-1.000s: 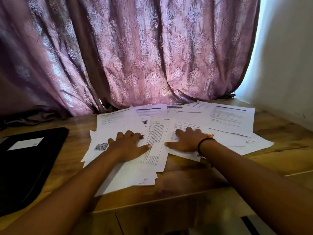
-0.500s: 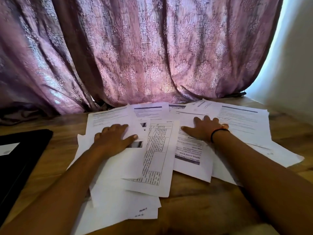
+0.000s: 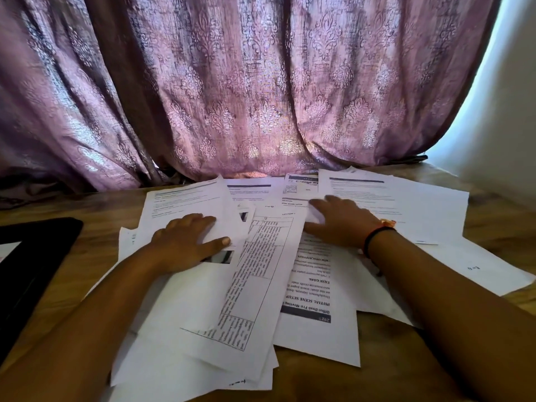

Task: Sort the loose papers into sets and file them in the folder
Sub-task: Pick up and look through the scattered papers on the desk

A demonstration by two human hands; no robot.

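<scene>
Head view: papers (image 3: 261, 274) fanned loose and overlapping, mid table (image 3: 98, 239). Left hand (image 3: 188, 242) flat, fingers straight, pressing the left sheets. Right hand (image 3: 339, 224) flat on the right sheets, gripping nothing. Folder (image 3: 37, 256) at the left edge, apart from the papers.

Curtain (image 3: 232, 82): mauve-pink fabric with a shiny damask motif. You see it hanging in heavy folds across the whole upper frame, its hem reaching the tabletop.
Table (image 3: 95, 227): warm brown wood grain. You find it bare at middle left and middle right of the frame.
Wall (image 3: 519, 126): pale and plain, along your right edge of the frame.
Daylight (image 3: 452, 140): a cool white strip at upper right, between curtain edge and wall. You also get a faint glow through the cloth low at centre.
</scene>
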